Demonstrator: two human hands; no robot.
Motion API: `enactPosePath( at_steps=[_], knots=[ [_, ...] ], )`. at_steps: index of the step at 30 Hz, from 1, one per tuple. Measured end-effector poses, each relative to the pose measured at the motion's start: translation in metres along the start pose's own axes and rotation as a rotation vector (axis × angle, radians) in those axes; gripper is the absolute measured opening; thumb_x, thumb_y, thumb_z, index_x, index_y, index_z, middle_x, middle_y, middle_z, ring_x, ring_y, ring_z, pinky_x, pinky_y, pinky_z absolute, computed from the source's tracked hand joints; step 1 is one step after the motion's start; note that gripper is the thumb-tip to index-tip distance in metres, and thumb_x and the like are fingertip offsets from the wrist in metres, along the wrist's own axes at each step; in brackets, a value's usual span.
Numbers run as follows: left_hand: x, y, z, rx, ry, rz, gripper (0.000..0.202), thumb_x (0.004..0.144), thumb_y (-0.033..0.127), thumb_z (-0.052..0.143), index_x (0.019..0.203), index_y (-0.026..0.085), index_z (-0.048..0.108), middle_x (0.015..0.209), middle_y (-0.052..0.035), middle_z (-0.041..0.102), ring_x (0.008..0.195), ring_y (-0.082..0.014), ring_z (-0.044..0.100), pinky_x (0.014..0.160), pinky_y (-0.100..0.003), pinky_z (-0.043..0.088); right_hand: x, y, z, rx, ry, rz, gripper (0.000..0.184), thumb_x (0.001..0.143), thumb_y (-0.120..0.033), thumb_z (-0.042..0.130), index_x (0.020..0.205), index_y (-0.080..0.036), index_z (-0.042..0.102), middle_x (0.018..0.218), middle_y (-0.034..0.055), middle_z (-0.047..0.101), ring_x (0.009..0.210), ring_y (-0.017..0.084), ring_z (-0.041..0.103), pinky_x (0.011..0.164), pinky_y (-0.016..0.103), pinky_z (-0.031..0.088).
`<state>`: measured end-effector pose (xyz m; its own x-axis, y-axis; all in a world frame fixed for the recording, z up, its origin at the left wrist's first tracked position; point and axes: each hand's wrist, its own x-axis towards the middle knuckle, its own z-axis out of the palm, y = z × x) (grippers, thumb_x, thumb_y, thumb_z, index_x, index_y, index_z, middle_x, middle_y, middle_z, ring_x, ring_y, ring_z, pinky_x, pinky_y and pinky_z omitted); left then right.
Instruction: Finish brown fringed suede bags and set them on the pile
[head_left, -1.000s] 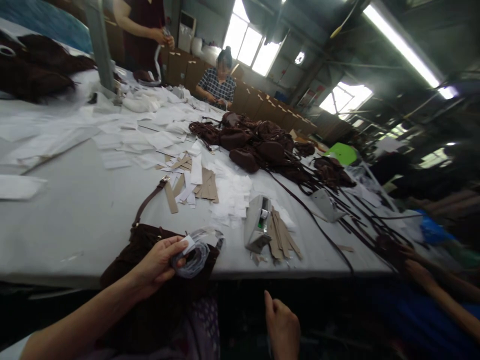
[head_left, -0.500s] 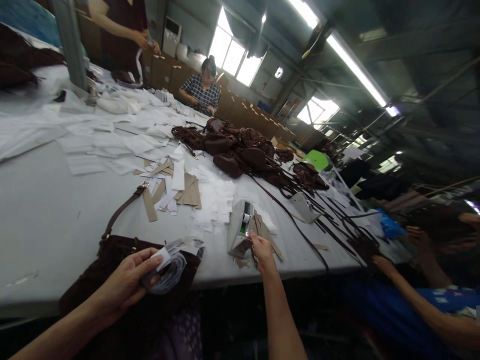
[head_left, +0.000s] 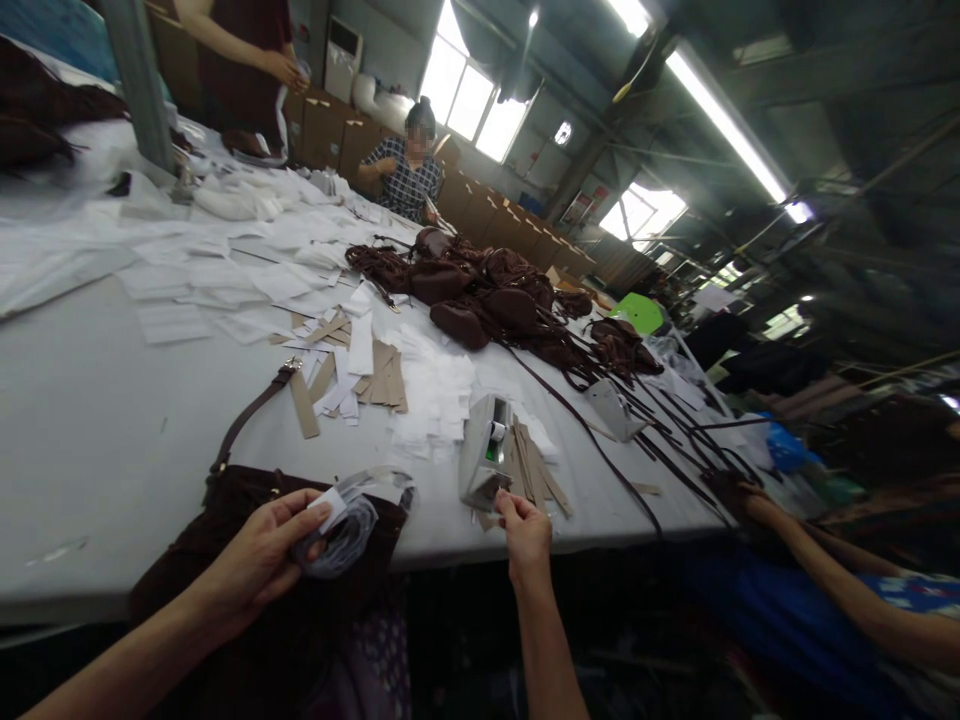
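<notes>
Tape dispenser (head_left: 477, 455) lies just beyond the nearer right hand (head_left: 529, 540), long axis pointing away from its pinched fingertips, whether they hold anything I cannot tell, while the left hand (head_left: 270, 550) grips a translucent coil (head_left: 349, 545).

a factory-like workshop: heaped brown bags (head_left: 510, 308) and a tape dispenser (head_left: 478, 462) on a large shared table (head_left: 97, 420), co-workers (head_left: 405, 187), cardboard boxes (head_left: 484, 210), tube light (head_left: 727, 125) overhead.

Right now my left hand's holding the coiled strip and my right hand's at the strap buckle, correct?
Not quite: the head view shows your right hand at the near end of the grey tape dispenser, not the strap buckle. Your left hand does hold the coiled strip.
</notes>
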<state>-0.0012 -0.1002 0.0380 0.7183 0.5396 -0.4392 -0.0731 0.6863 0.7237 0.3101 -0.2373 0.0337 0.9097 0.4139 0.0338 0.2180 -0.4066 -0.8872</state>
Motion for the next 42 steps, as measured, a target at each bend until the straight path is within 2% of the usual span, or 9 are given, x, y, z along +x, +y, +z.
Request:
enactPosePath(
  at_steps=[7,10,14,18,21,28,36,39,42],
  knots=[
    [-0.005,0.01,0.012,0.015,0.009,0.082,0.035,0.079,0.046,0.065,0.09,0.014,0.056,0.059,0.0047,0.052,0.031,0.0021,0.024,0.027,-0.009,0.013,-0.007,0.018,0.013,-0.066,-0.036,0.067,0.048,0.062,-0.062,0.063,0.058,-0.015,0.064,0.046,0.0027,0.058,0.04,0.015,0.052,0.04,0.025,0.038],
    [-0.007,0.011,0.017,0.033,0.044,0.133,0.037,0.077,0.045,0.067,0.091,0.013,0.055,0.058,0.0045,0.052,0.032,0.0014,0.028,0.027,-0.009,0.018,-0.027,0.016,0.018,-0.09,-0.104,0.083,0.045,0.061,-0.059,0.065,0.059,-0.015,0.064,0.044,0.0011,0.055,0.039,0.014,0.05,0.04,0.025,0.038],
    [-0.003,0.004,0.02,0.11,0.044,0.198,0.038,0.076,0.043,0.067,0.093,0.012,0.055,0.058,0.0038,0.054,0.031,-0.0013,0.036,0.028,-0.011,0.03,-0.078,-0.02,0.027,0.021,-0.336,-0.036,0.04,0.073,-0.054,0.062,0.08,-0.015,0.065,0.053,-0.003,0.053,0.047,0.012,0.048,0.046,0.023,0.04],
    [-0.002,0.0,0.025,0.204,0.037,0.259,0.037,0.077,0.041,0.067,0.099,0.012,0.055,0.061,0.0032,0.054,0.038,-0.006,0.048,0.035,-0.017,0.044,-0.124,-0.075,0.039,0.108,-0.701,-0.152,0.033,0.083,-0.048,0.057,0.08,-0.016,0.063,0.058,-0.0039,0.05,0.051,0.01,0.046,0.049,0.021,0.039],
    [-0.008,0.004,0.03,0.249,0.023,0.304,0.036,0.078,0.04,0.066,0.1,0.013,0.055,0.065,0.0033,0.054,0.043,-0.0074,0.053,0.041,-0.02,0.05,-0.136,-0.099,0.052,0.114,-0.812,-0.172,0.033,0.085,-0.047,0.054,0.078,-0.016,0.063,0.056,-0.0041,0.049,0.05,0.009,0.044,0.047,0.02,0.036],
    [-0.019,0.009,0.03,0.313,0.016,0.372,0.032,0.08,0.038,0.064,0.098,0.013,0.055,0.067,0.0026,0.055,0.048,-0.0085,0.055,0.043,-0.02,0.052,-0.136,-0.1,0.076,0.088,-0.792,-0.073,0.04,0.08,-0.051,0.06,0.064,-0.015,0.06,0.047,-0.0049,0.047,0.042,0.007,0.039,0.04,0.02,0.029],
    [-0.033,0.017,0.022,0.48,-0.047,0.341,0.036,0.078,0.038,0.066,0.104,0.014,0.058,0.081,-0.0008,0.063,0.064,-0.0126,0.06,0.054,-0.024,0.057,-0.15,-0.094,0.081,0.2,-0.743,0.115,0.042,0.075,-0.05,0.063,0.054,-0.014,0.056,0.043,-0.005,0.045,0.038,0.005,0.035,0.038,0.019,0.023],
    [-0.041,0.018,0.023,0.541,0.094,0.239,0.042,0.069,0.04,0.074,0.103,0.017,0.06,0.081,0.0023,0.067,0.064,-0.0116,0.06,0.053,-0.021,0.055,-0.171,-0.09,0.088,0.229,-0.618,0.077,0.036,0.074,-0.046,0.064,0.058,-0.014,0.063,0.048,-0.0045,0.049,0.045,0.006,0.04,0.041,0.018,0.027],
    [-0.04,0.018,0.027,0.611,0.363,0.096,0.039,0.071,0.049,0.069,0.099,0.022,0.063,0.046,0.0117,0.054,0.036,-0.0031,0.043,0.035,-0.009,0.031,-0.185,-0.08,0.107,0.338,-0.463,0.096,0.037,0.076,-0.05,0.062,0.067,-0.014,0.07,0.057,-0.0029,0.058,0.054,0.009,0.05,0.046,0.017,0.035]
  ],
)
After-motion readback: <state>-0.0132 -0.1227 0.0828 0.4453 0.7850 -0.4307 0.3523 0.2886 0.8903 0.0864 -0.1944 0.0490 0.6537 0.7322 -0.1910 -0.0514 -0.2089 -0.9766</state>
